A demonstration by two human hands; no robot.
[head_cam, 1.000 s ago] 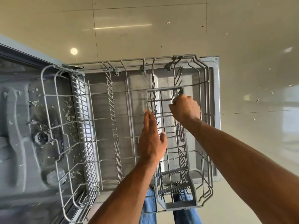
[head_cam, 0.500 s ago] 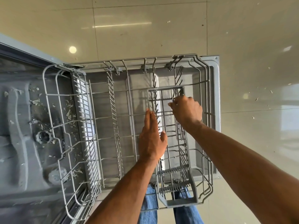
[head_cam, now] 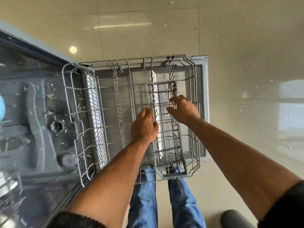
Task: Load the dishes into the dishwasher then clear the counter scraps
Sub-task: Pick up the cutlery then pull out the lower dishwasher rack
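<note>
Cutlery basket (head_cam: pixel 169 127) in empty rack (head_cam: pixel 105 112): left hand (head_cam: pixel 144 127) curled on its edge, right hand (head_cam: pixel 184 109) spread above; best seated level before loading.

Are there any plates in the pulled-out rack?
No, the rack holds only its bare wire tines and a cutlery basket, with no dishes in it.

Your scene is bright, daylight coming from the right: window reflection glares on the glossy floor tiles (head_cam: pixel 246 38) at right edge. You also get a ceiling-strip streak and a round lamp spot reflected up top. Dishwasher tub (head_cam: pixel 32 112) on your left sits dim, in shadow. Motion blur smears lower-left corner and both forearms. Wide-angle bends straight lines near the edges. The rack (head_cam: pixel 131 89) at centre is fairly sharp.
</note>
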